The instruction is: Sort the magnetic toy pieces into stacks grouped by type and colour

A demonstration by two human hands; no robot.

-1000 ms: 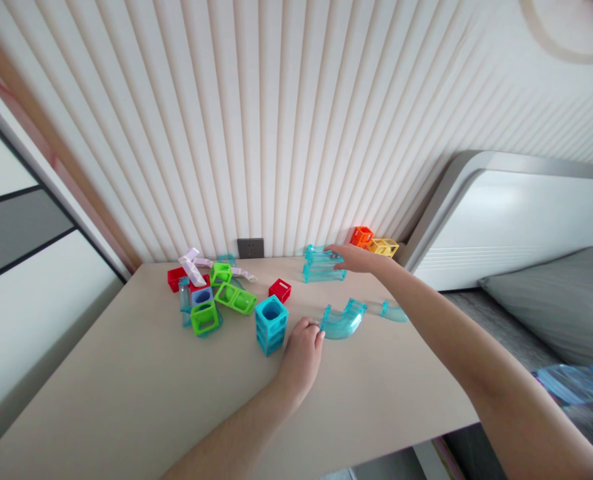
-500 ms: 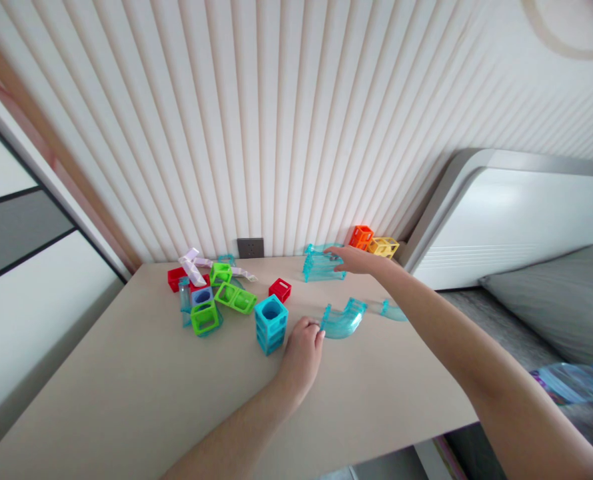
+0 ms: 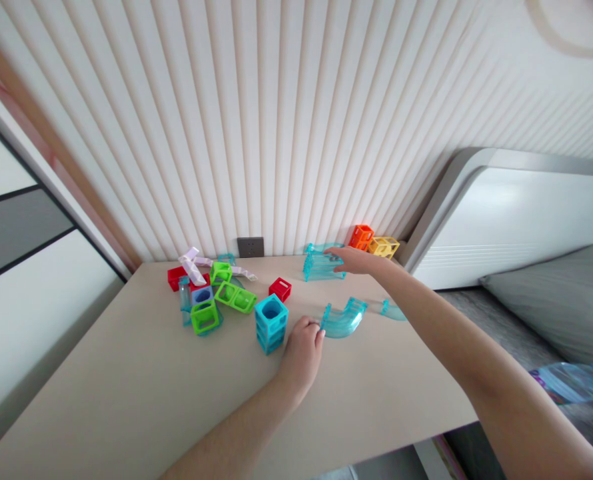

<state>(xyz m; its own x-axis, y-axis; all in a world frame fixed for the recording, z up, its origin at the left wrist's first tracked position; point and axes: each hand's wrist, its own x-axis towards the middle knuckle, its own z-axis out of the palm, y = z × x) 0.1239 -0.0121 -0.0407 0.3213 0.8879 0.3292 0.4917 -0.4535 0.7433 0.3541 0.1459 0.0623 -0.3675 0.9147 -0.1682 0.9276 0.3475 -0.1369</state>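
The left hand (image 3: pixel 302 355) is on the near side, with its fingertips right at the left end of a curved clear blue track piece (image 3: pixel 346 320) that lies on the bench (image 3: pixel 376 393). Its fingers are bent, but I can't tell if its grip is closed on the track. The right hand (image 3: pixel 355 259) reaches farther back, to some straight clear blue track pieces (image 3: pixel 316 268) near the wall. Its thumb and fingers are a bit apart, and I can't tell if that grip has hold of them.

A blue block tower (image 3: pixel 270 327) stands up just beside the left hand. A red block (image 3: pixel 280 289) sits behind it. Green double block (image 3: pixel 235 299) lies to the left, in a messy pile. Orange blocks (image 3: pixel 361 237) and yellow blocks (image 3: pixel 384 247) are by the wall, behind the right hand.
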